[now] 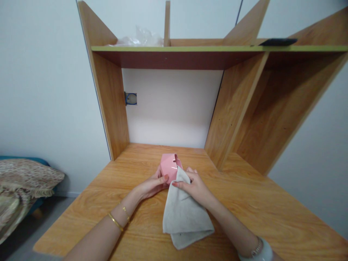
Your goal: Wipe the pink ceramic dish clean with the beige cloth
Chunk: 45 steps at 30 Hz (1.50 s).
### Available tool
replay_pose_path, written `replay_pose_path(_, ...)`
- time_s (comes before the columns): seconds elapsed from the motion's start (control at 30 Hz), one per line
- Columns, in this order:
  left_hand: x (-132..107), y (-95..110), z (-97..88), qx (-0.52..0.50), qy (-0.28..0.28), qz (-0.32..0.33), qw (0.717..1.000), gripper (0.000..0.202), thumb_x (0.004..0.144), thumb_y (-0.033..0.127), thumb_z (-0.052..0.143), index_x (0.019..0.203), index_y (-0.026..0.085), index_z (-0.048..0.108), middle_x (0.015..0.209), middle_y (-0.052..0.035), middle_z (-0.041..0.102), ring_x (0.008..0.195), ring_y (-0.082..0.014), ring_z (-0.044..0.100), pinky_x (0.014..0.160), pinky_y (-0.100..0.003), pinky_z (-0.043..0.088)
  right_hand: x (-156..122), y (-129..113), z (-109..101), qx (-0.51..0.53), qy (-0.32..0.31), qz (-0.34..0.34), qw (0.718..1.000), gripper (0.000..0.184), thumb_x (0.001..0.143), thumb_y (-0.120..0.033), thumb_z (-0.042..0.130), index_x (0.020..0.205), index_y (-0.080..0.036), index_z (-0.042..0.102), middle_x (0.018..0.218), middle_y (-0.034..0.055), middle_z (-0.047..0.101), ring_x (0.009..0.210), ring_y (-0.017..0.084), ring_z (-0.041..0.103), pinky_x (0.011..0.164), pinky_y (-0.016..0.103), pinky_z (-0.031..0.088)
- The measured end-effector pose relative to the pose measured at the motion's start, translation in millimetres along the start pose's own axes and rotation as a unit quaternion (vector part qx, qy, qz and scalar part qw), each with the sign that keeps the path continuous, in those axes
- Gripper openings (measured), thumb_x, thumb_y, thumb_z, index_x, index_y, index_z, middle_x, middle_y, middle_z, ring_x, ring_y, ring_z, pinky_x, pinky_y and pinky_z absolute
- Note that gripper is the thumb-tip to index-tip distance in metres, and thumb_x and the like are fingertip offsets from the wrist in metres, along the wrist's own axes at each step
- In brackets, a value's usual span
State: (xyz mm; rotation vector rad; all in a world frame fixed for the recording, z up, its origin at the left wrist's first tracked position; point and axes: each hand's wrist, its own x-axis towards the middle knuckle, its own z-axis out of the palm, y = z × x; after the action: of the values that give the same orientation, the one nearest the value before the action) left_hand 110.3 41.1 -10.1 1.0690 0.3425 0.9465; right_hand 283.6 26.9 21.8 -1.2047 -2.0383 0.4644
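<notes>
A glossy pink ashtray with faceted sides and a small notch in its rim is tilted over the desk, its opening turned to the right. My left hand is closed around its left side and underside, thumb on the near face. In my right hand a light grey cloth is pinched between thumb and fingers. The cloth's upper end meets the ashtray's open rim; the rest hangs toward the front edge of the desk. Some of my right fingers are hidden behind the cloth.
The wooden desk carries a shelf unit at the back, with upright panels on both sides. Clear plastic wrapping and a dark flat object lie on the upper shelf. At left, a patterned blanket covers blue furniture.
</notes>
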Motion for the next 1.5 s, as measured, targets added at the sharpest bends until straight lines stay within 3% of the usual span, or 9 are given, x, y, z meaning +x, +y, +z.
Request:
replay_pose_path(0.13, -0.2, 2.9, 1.7, -0.005, 0.031, 0.018, 0.999, 0.081, 0.061, 0.034, 0.072, 0.13, 0.031, 0.029, 0.126, -0.009, 0.047, 0.107, -0.0247, 0.05, 0.086, -0.035, 0.04, 0.4, -0.4, 2.9, -0.001, -0.007, -0.004, 1.0, 0.023, 0.068, -0.039, 0.064, 0.061, -0.018, 0.062, 0.068, -0.0003, 0.046, 0.074, 0.018, 0.042, 0.068, 0.028, 0.031)
replay_pose_path(0.27, 2.3, -0.2, -2.7, 0.0, 0.068, 0.013, 0.998, 0.072, 0.067, 0.042, 0.065, 0.129, 0.035, 0.029, 0.12, -0.0063, 0.052, 0.101, -0.0241, 0.054, 0.08, -0.036, 0.044, 0.8, -0.2, 3.4, -0.045, -0.01, -0.039, 0.998, 0.02, 0.069, -0.039, 0.064, 0.066, -0.02, 0.063, 0.071, 0.0003, 0.048, 0.076, 0.019, 0.042, 0.07, 0.029, 0.03)
replay_pose_path(0.47, 8.1, -6.8, -10.2, 0.017, 0.093, -0.008, 0.996, 0.071, 0.07, 0.057, 0.053, 0.13, 0.028, 0.03, 0.114, -0.0094, 0.057, 0.097, -0.0252, 0.056, 0.076, -0.036, 0.045, 0.1, -3.0, 0.6, -0.104, -0.014, -0.087, 0.991, 0.018, 0.071, -0.038, 0.064, 0.067, -0.021, 0.063, 0.073, 0.0008, 0.052, 0.076, 0.018, 0.043, 0.069, 0.029, 0.027)
replay_pose_path(0.6, 9.1, -6.7, -9.7, 0.031, 0.1, -0.024, 0.994, 0.068, 0.071, 0.064, 0.045, 0.123, 0.021, 0.042, 0.109, -0.0108, 0.06, 0.095, -0.0254, 0.057, 0.077, -0.037, 0.044, -0.7, -8.1, -1.9, -0.134, -0.035, -0.118, 0.983, 0.015, 0.074, -0.037, 0.061, 0.073, -0.023, 0.064, 0.072, 0.0007, 0.057, 0.077, 0.019, 0.044, 0.069, 0.03, 0.025)
replay_pose_path(0.73, 9.4, -6.1, -7.6, 0.037, 0.11, -0.033, 0.993, 0.064, 0.072, 0.065, 0.041, 0.113, 0.017, 0.052, 0.1, -0.0103, 0.064, 0.086, -0.0233, 0.06, 0.075, -0.035, 0.045, -1.5, -11.7, -4.0, -0.158, -0.053, -0.135, 0.977, 0.015, 0.077, -0.038, 0.058, 0.073, -0.023, 0.063, 0.071, 0.0006, 0.062, 0.078, 0.019, 0.045, 0.069, 0.031, 0.022)
replay_pose_path(0.87, 10.0, -2.9, -5.3, 0.016, 0.142, -0.018, 0.99, 0.062, 0.074, 0.066, 0.035, 0.109, 0.018, 0.052, 0.09, -0.0084, 0.066, 0.07, -0.0194, 0.061, 0.062, -0.032, 0.048, 0.0, -9.4, -9.1, -0.2, -0.068, -0.15, 0.966, 0.013, 0.08, -0.035, 0.055, 0.076, -0.024, 0.062, 0.076, 0.0005, 0.066, 0.079, 0.019, 0.045, 0.067, 0.031, 0.02)
replay_pose_path(1.13, 8.3, 2.6, -5.8, -0.003, 0.122, -0.054, 0.991, 0.069, 0.075, 0.068, 0.024, 0.105, 0.014, 0.055, 0.067, -0.0075, 0.066, 0.054, -0.0191, 0.06, 0.046, -0.028, 0.046, -0.7, -9.6, -12.8, -0.257, -0.095, -0.162, 0.948, 0.013, 0.083, -0.031, 0.05, 0.083, -0.025, 0.061, 0.086, -0.0003, 0.067, 0.082, 0.018, 0.043, 0.067, 0.032, 0.019)
replay_pose_path(1.37, 5.9, 0.9, -10.6, 0.01, 0.115, -0.092, 0.989, 0.077, 0.07, 0.075, 0.02, 0.068, 0.01, 0.062, 0.046, -0.0061, 0.058, 0.036, -0.0128, 0.05, 0.033, -0.02, 0.037, -6.9, -10.6, -1.7, -0.176, -0.099, -0.177, 0.963, 0.008, 0.08, -0.024, 0.054, 0.075, -0.023, 0.061, 0.08, -0.0016, 0.067, 0.082, 0.018, 0.045, 0.069, 0.03, 0.02)
replay_pose_path(1.5, 4.1, 5.8, -8.6, -0.026, 0.048, -0.066, 0.996, 0.082, 0.068, 0.076, 0.017, 0.088, 0.011, 0.061, 0.061, -0.0086, 0.064, 0.047, -0.0138, 0.057, 0.042, -0.021, 0.042, -4.5, -7.2, -3.6, -0.099, -0.05, -0.137, 0.984, 0.009, 0.078, -0.021, 0.057, 0.07, -0.022, 0.062, 0.071, -0.0025, 0.063, 0.079, 0.017, 0.044, 0.07, 0.03, 0.021)
